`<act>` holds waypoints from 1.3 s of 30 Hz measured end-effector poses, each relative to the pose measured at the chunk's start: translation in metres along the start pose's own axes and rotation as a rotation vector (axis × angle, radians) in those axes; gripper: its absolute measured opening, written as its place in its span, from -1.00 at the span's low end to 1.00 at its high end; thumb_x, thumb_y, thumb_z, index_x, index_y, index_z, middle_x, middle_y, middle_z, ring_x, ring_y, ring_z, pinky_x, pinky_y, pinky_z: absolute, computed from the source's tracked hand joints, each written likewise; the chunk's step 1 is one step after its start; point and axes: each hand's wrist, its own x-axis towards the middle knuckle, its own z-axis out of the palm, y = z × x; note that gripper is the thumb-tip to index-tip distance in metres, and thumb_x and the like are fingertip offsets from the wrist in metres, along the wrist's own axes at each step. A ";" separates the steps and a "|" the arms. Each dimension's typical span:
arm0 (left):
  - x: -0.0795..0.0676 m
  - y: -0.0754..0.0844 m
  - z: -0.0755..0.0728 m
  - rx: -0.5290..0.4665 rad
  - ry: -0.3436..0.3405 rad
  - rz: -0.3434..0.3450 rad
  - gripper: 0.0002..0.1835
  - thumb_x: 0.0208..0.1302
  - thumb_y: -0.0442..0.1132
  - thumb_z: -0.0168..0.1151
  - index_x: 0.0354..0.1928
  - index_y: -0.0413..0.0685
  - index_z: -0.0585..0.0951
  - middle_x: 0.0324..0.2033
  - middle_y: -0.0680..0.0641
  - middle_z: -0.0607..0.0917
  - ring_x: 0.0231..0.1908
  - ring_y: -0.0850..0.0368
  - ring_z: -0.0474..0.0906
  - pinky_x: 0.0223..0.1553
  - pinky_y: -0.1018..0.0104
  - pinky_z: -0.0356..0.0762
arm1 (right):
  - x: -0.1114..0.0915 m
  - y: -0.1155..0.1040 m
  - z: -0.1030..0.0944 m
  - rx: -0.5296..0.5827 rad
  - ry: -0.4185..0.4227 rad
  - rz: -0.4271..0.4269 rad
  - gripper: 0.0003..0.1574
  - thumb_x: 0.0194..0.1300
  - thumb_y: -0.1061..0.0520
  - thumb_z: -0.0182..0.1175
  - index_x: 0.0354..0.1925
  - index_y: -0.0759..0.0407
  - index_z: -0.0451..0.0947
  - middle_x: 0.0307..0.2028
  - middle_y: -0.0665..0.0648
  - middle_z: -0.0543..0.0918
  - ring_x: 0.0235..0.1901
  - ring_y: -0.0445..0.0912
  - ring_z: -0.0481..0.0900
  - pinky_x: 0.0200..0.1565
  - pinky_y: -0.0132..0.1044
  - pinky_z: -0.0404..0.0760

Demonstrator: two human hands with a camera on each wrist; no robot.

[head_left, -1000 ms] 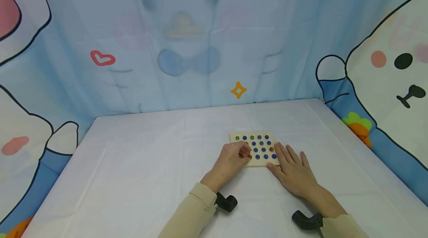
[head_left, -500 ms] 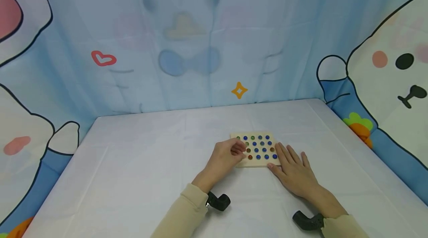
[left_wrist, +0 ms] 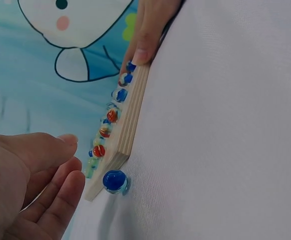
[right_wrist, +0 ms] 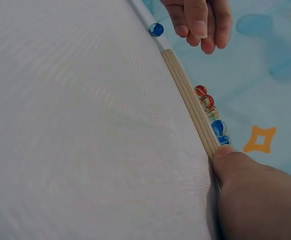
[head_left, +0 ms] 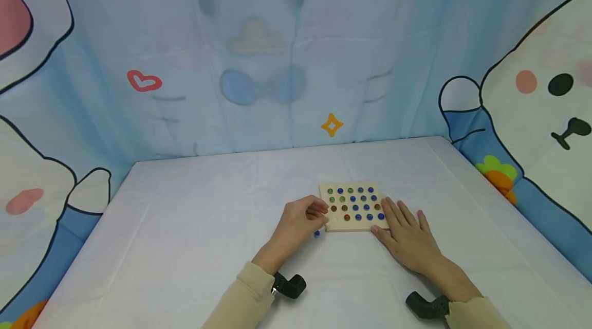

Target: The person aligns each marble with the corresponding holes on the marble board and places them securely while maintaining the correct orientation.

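A pale wooden board (head_left: 339, 226) lies on the white table, with rows of blue, green and reddish-brown glass marbles set in it. Its front-left spot has no marble. Beside that corner, on the cloth, sits a loose blue marble (left_wrist: 115, 181). My left hand (head_left: 301, 218) hovers just off the board's left edge. In the left wrist view its thumb and fingers are loosely bent, apart, with nothing between them. My right hand (head_left: 409, 239) rests at the board's right edge, fingers straight, the thumb (right_wrist: 229, 154) touching the near edge.
A white cloth (head_left: 185, 247) covers the table. Behind it hangs a blue curtain (head_left: 259, 123) printed with cartoon animals. Black wrist-worn devices sit on the left wrist (head_left: 290, 286) and right wrist (head_left: 427, 306).
My left hand has moved left, from over the board to beyond its left edge, uncovering the left-hand marbles. The loose blue marble has come into view. My right hand has stayed still.
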 end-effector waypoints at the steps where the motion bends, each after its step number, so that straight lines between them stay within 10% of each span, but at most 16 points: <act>1: -0.001 0.000 -0.001 -0.001 0.002 0.006 -0.80 0.22 -0.36 0.36 -0.12 -0.08 0.66 -0.23 0.00 0.73 -0.29 0.36 0.60 -0.18 0.54 0.60 | 0.000 0.000 0.000 0.000 0.000 0.001 0.07 0.45 -0.39 -0.10 0.55 0.29 -0.11 0.52 0.39 0.02 0.50 0.36 -0.08 0.40 0.43 -0.26; 39: -0.018 -0.021 -0.002 0.062 -0.091 0.013 -0.82 0.16 -0.39 0.42 -0.20 -0.08 0.66 -0.30 0.00 0.73 -0.33 0.37 0.57 -0.22 0.52 0.59 | -0.001 0.005 -0.001 0.005 -0.001 -0.001 0.08 0.46 -0.39 -0.12 0.55 0.29 -0.14 0.53 0.38 0.01 0.50 0.36 -0.09 0.40 0.44 -0.27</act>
